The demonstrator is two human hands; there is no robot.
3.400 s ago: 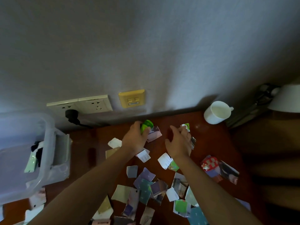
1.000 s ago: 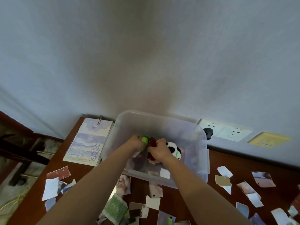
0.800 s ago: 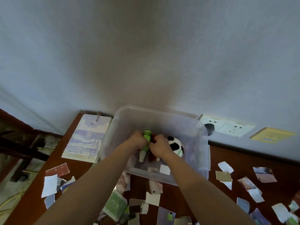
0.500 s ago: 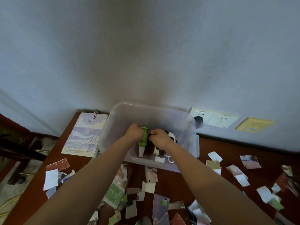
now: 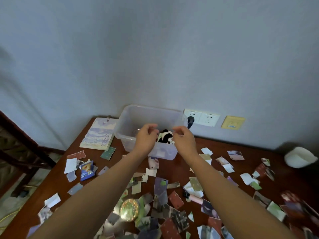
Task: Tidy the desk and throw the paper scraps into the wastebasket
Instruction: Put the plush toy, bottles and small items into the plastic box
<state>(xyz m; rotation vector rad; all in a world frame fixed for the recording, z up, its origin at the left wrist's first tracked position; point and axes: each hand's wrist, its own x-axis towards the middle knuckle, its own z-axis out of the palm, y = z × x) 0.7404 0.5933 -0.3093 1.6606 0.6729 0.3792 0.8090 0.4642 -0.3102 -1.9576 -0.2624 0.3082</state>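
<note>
A clear plastic box (image 5: 127,121) stands at the back of the brown desk (image 5: 186,168) against the wall, with a black-and-white panda toy (image 5: 165,136) inside. My left hand (image 5: 146,137) and my right hand (image 5: 183,138) hover over the box's near rim on either side of the panda, fingers loosely curled and holding nothing. Several torn paper scraps (image 5: 162,187) lie strewn over the desk in front of the box. The wastebasket is out of view.
A spiral notebook (image 5: 99,134) lies left of the box. A blue snack packet (image 5: 87,169), a shiny round disc (image 5: 129,209) and a small pink tube (image 5: 195,198) sit among the scraps. A white cup (image 5: 299,157) stands far right. Wall sockets (image 5: 201,117) hold a black plug.
My hands carried the green bottle and a red item from the desk into the box and let them go. Both hands have now lifted up to the rim, holding nothing.
</note>
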